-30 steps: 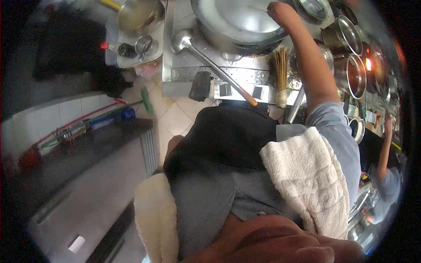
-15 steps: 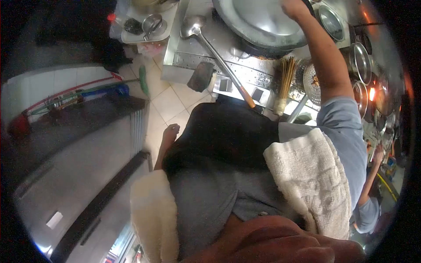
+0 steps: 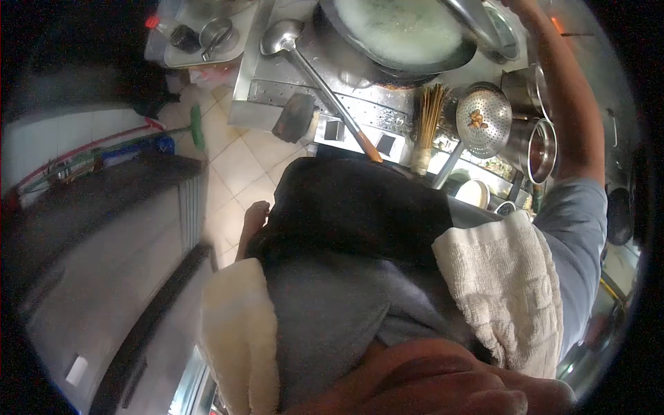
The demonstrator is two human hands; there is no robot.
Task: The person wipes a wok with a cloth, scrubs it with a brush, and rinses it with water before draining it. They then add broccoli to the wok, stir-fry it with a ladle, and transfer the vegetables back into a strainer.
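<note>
On the desk [image 3: 277,70], the wok [image 3: 444,63] now stands uncovered, its liquid [image 3: 401,31] reachable, the right hand [image 3: 510,3] gripping the lid [image 3: 477,21] to its right, the left hand's [image 3: 256,213] hold unclear.

No readable text, labels, numbers, signs

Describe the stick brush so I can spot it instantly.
Start at the big wok of cloudy liquid at the picture's top. Below it, between the long ladle and the perforated strainer, is the brush. Only it is a bundle of thin tan sticks.
</note>
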